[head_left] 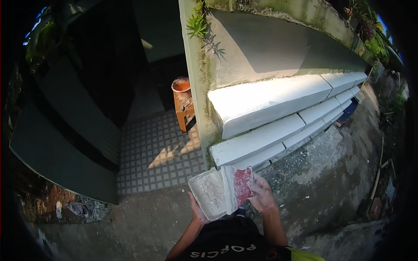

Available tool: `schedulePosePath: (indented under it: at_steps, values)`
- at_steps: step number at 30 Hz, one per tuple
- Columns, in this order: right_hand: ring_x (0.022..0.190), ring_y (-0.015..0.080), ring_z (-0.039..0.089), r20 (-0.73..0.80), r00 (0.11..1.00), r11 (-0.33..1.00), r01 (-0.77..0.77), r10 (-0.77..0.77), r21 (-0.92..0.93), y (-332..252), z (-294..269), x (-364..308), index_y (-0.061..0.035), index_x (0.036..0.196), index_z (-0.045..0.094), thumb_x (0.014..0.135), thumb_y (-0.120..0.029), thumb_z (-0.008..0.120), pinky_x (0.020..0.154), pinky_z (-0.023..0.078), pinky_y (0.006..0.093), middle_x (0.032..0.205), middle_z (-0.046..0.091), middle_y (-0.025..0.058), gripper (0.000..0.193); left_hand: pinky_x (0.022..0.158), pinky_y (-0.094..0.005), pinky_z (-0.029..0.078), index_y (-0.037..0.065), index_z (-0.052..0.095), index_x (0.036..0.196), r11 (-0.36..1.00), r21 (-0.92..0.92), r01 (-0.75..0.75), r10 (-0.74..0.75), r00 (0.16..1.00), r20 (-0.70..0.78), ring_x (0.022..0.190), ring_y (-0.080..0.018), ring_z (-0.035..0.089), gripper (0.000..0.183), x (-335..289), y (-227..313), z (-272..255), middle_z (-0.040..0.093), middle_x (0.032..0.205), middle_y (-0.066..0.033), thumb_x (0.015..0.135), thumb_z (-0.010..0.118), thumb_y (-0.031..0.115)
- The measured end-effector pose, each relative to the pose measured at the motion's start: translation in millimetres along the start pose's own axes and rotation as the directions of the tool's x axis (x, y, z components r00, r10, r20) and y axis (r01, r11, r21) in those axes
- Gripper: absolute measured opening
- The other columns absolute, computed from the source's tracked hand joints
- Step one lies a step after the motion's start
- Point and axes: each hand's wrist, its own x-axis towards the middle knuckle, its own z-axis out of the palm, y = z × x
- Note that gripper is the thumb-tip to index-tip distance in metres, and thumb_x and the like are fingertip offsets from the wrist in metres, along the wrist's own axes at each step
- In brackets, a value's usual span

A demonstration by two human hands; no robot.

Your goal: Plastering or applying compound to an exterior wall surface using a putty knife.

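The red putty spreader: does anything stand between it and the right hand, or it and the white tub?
Nothing visible blocks either. The right hand grips the red putty spreader directly, and only white paste on the spreader's left edge lies toward the white tub in the left hand. Whether spreader and tub touch is unclear.

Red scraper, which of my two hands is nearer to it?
Right. The right hand grips the red scraper itself; the left hand is to its left, holding the opposite side of the white tub.
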Motion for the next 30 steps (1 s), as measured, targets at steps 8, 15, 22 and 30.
schedulePosePath:
  at_steps: [8,15,22,30]
  values:
    - [0.113,0.0235,0.059,0.108,0.804,0.774,0.593,-0.585,-0.224,-111.5,57.3,-7.2,0.0108,0.136,0.03,0.091,0.003,0.048,0.098,0.047,0.0364,0.125,0.056,0.0213,0.05,0.103,-0.0537,0.041,0.015,0.032,0.147,0.994,-0.05,-0.099,0.102,0.993,0.055,0.125,-0.0352,0.049,0.087,-0.7,-12.0,-44.0,0.044,0.143,-0.0122,0.086,0.023,0.077]
    - [0.11,0.0272,0.061,0.07,0.255,0.083,0.543,-0.964,-0.835,-188.2,132.4,57.8,0.0086,0.134,0.04,0.095,-0.005,0.047,0.094,0.049,0.0366,0.123,0.058,0.0209,0.042,0.102,-0.0529,0.042,0.017,0.033,0.146,0.988,-0.029,-0.15,0.152,0.986,0.075,0.124,-0.0334,0.05,0.081,-11.5,-2.1,-38.2,0.046,0.141,-0.0086,0.089,0.022,0.074]
    - [0.077,0.0392,0.064,0.419,0.23,-0.355,0.271,-0.878,-0.895,-151.8,199.5,153.3,0.0039,0.131,0.045,0.079,0.011,0.056,0.069,0.052,0.0412,0.083,0.063,0.0219,0.054,0.104,-0.0522,0.041,0.019,0.034,0.146,0.984,-0.033,-0.176,0.177,0.983,0.046,0.126,-0.0333,0.048,0.079,-23.4,-2.1,-37.4,0.044,0.143,-0.0069,0.09,0.02,0.073]
    - [0.081,0.0339,0.067,0.555,0.187,-0.383,0.548,-0.811,-0.744,-95.5,204.0,107.3,0.0019,0.141,0.039,0.075,0.012,0.054,0.072,0.053,0.0372,0.12,0.06,0.0244,0.068,0.104,-0.0529,0.04,0.02,0.035,0.145,0.978,-0.073,-0.194,0.195,0.981,0.016,0.126,-0.0339,0.048,0.076,-30.9,5.8,-45.0,0.044,0.143,-0.0059,0.091,0.019,0.071]
